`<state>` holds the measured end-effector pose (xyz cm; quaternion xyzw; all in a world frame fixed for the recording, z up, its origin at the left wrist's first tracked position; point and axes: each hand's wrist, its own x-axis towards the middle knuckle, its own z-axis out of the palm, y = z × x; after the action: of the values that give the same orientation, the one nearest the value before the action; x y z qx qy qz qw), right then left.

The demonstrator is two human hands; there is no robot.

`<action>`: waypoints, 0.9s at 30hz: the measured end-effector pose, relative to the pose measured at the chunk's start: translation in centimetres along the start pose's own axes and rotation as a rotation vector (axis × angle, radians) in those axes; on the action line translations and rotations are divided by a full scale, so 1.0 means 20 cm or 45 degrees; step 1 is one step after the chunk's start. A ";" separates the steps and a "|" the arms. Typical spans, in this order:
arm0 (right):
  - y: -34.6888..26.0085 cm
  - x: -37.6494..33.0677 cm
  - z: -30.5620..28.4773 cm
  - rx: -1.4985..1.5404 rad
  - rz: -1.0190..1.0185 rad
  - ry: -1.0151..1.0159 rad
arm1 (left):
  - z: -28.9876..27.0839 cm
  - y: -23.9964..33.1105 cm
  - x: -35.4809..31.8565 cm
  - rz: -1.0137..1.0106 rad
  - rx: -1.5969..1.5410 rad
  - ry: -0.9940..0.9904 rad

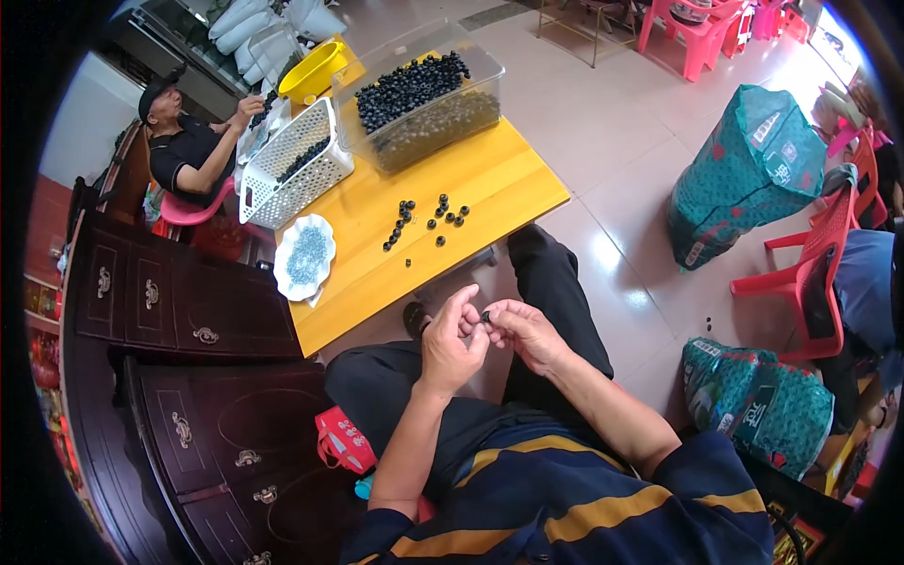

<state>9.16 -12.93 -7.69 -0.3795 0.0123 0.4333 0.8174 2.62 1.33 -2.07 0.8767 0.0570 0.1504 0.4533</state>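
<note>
Yellow wood makes one table (pixel 363 282), at the upper middle of the frame. Two bare hands are below it, near the middle. The right hand (pixel 529 337) pinches one small black piece (pixel 486 317) with its thumb and a finger. The left hand (pixel 449 350) is just beside it. Its thumb and pointing finger are spread apart, and its other fingers bend in near the piece. I cannot tell if they touch it.

About fifteen loose black pieces (pixel 441 241) lie on the table. Most make two groups, one left and one right, and one sits alone nearer the hands. One big clear box (pixel 487 105) at the top of the frame has too many black pieces to count. To its left are one white basket (pixel 306 184) with more black pieces, and one yellow bowl (pixel 315 73). One white wavy dish (pixel 329 247), on the table's left side, is full of tiny clear bits (pixel 307 256).

One person (pixel 193 146) sits at the upper left, holding up something dark. Two green bags (pixel 730 193) stand on the right side. Two little dark dots (pixel 709 328) lie on the floor (pixel 650 325) near the lower bag.
</note>
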 end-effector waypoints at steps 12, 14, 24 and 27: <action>0.03 0.00 0.01 -0.122 -0.015 0.022 | 0.03 -0.01 -0.03 0.023 0.020 0.107; 0.03 0.00 0.01 -0.139 -0.039 0.026 | 0.04 -0.02 -0.03 0.018 -0.031 0.126; 0.03 0.00 0.02 -0.268 -0.242 0.015 | 0.04 0.00 0.00 -0.024 -0.042 0.131; 0.05 0.01 0.00 -0.302 -0.324 0.005 | 0.04 0.00 0.00 -0.039 -0.060 0.118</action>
<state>8.61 -12.33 -8.33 -0.4724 -0.0855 0.3239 0.8152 2.92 0.66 -2.43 0.8569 0.0878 0.1850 0.4730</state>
